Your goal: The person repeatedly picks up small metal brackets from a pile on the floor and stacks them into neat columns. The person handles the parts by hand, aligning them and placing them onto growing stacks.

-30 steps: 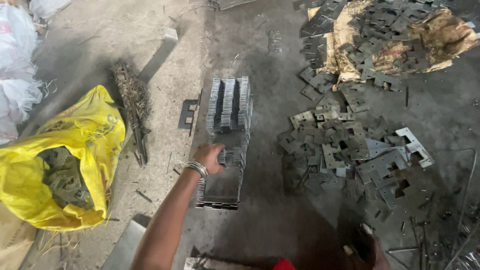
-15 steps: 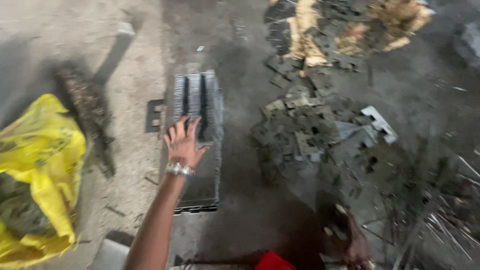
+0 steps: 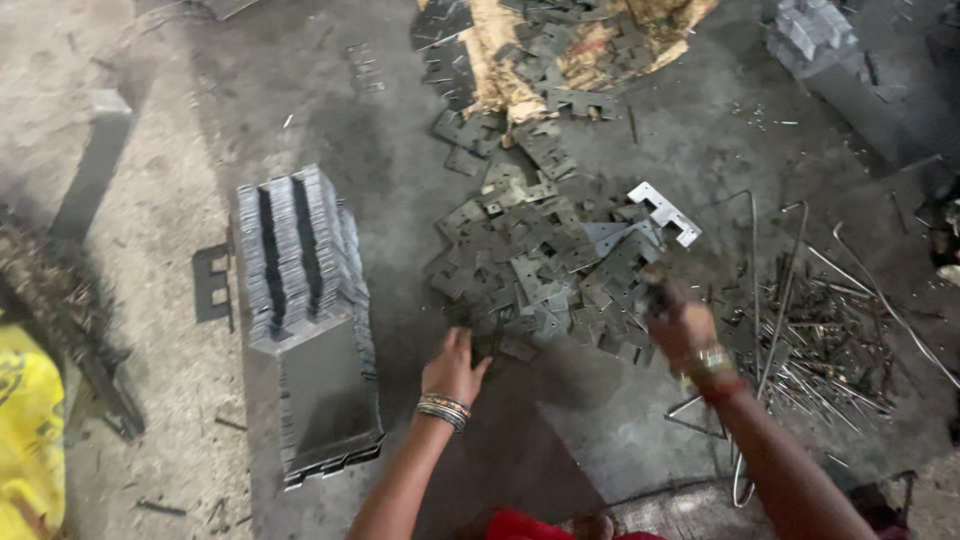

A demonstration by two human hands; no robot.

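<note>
Bare concrete floor (image 3: 640, 420) between hands; left hand (image 3: 452, 368) open at plate pile (image 3: 540, 260) edge; right hand (image 3: 678, 318) blurred, grip unclear.

A loose heap of flat grey metal plates (image 3: 545, 265), each cut with notches and slots, lies scattered on the dusty floor (image 3: 640, 430). The plates overlap at all angles. One paler, brighter plate (image 3: 664, 212) rests flat at the heap's far right edge.

Dusty concrete floor (image 3: 640, 440) — dim light
</note>
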